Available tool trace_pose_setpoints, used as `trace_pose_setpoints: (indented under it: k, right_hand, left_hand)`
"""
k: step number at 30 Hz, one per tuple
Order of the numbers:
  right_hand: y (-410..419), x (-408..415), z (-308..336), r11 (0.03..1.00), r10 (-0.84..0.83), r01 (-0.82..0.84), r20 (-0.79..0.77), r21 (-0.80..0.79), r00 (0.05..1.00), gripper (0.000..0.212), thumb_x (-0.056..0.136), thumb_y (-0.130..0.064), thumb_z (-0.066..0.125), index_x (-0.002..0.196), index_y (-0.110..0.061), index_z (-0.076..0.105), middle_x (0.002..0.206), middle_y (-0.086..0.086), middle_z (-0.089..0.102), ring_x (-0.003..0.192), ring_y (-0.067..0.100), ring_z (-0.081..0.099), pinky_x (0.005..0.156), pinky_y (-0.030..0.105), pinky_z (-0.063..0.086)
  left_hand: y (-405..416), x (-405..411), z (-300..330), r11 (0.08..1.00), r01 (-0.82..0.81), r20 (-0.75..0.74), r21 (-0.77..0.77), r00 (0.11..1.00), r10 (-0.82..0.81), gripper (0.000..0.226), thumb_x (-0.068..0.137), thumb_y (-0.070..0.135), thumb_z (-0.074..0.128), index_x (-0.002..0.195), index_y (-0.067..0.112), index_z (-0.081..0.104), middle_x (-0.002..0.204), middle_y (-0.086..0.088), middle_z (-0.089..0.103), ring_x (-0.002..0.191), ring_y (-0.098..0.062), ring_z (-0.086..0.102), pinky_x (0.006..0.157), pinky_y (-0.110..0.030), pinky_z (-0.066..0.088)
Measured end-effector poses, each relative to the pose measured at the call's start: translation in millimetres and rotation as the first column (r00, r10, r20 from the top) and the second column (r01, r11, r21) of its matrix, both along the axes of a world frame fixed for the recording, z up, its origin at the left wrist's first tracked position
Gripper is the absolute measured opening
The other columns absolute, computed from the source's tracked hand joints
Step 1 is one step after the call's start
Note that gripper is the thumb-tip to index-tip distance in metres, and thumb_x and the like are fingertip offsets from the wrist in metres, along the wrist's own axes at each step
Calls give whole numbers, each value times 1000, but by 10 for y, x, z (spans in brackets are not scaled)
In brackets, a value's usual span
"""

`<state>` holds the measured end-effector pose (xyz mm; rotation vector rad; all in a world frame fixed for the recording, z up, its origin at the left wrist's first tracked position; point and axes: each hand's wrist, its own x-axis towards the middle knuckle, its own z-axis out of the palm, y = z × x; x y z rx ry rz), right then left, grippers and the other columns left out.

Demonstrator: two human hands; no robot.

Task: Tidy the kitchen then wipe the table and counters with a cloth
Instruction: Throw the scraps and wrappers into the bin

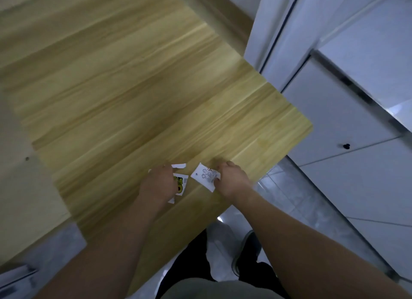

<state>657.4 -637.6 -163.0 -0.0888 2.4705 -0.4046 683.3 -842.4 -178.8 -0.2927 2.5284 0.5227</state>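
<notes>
Two hands were on paper scraps near the table's front edge. Our right hand (231, 179) had fingers curled onto a white printed slip (204, 176), pinching its right end; the slip lay flat on the wood with its left end free. Our left hand (157, 185) was cupped over a torn label with yellow-green print (181, 183), fingers bent down on it. Whether it actually held the paper or just pressed it, we couldn't tell. A small white torn piece (178, 165) sat just beyond the left fingertips, apart from both hands.

Handling, our read: the scraps were thin, light and floppy and lay flush on the surface, so hard to lift from the middle. Better to slide them to the table edge or pinch a raised torn corner. They'd tear or crumple easily, which didn't matter for rubbish.

Wooden table (133, 87) was smooth pale laminate with straight grain and a rounded corner, likely slick. Pale glossy floor tiles (289, 209) sat below, white cabinet panels (334, 120) to the right.
</notes>
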Motion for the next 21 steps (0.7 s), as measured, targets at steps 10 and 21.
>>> trace_pose_setpoints:
  k: [10,21]
  right_hand:
    - [-337,12,-229,983,97,-81,-92,166,991,45,95,-30,48,135,-12,40,139,10,38,127,28,37,103,37,30]
    - [-421,83,-449,974,123,-94,-131,208,984,47,94,-32,53,135,-16,38,138,7,40,127,26,38,104,35,28]
  left_hand:
    - [1,241,-246,964,85,47,-253,996,-75,12,93,24,50,96,14,56,98,-3,63,92,-22,59,57,-25,32]
    - [-129,274,-400,962,117,-37,-245,991,-130,24,99,36,42,90,18,57,98,-3,64,91,-24,59,69,-31,33]
